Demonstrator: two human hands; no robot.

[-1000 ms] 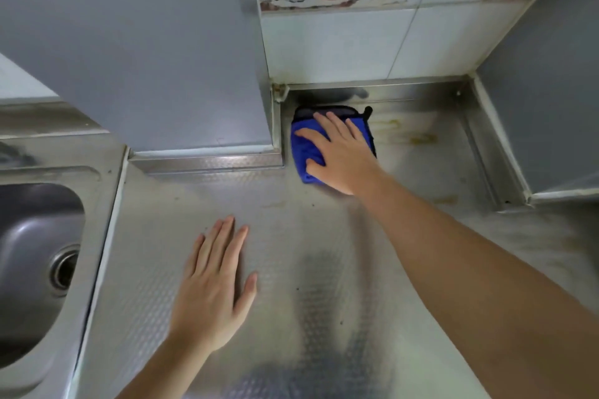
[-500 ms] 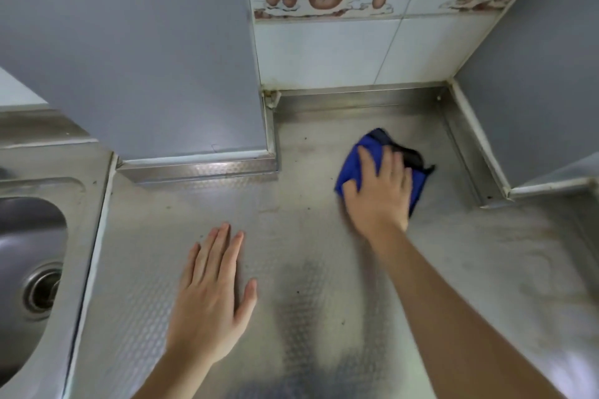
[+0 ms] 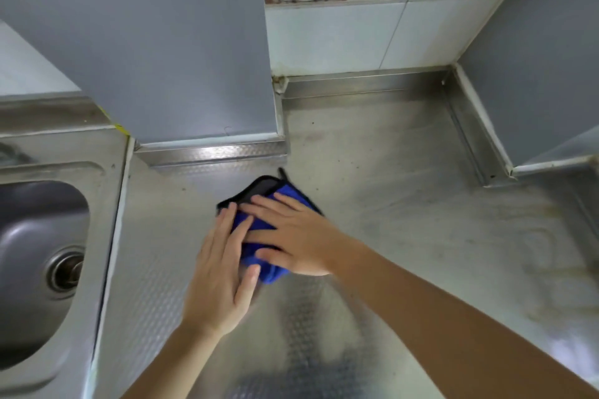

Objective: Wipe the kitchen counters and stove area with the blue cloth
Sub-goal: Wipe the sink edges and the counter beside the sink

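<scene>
Head cam: blue cloth (image 3: 256,223) lies folded on the steel counter (image 3: 389,220), mid-frame, in front of the grey cabinet base (image 3: 194,42), sink (image 3: 42,253) off to the left. Right hand (image 3: 298,236) is flat on top of the cloth, fingers spread and extended, palm pressing down, not gripping. Left hand (image 3: 220,272) lies flat just beside it, fingers straight and close together, fingertips overlapping the cloth's left edge. Stains visible on the counter at right. Tiled wall (image 3: 356,36) behind.
</scene>
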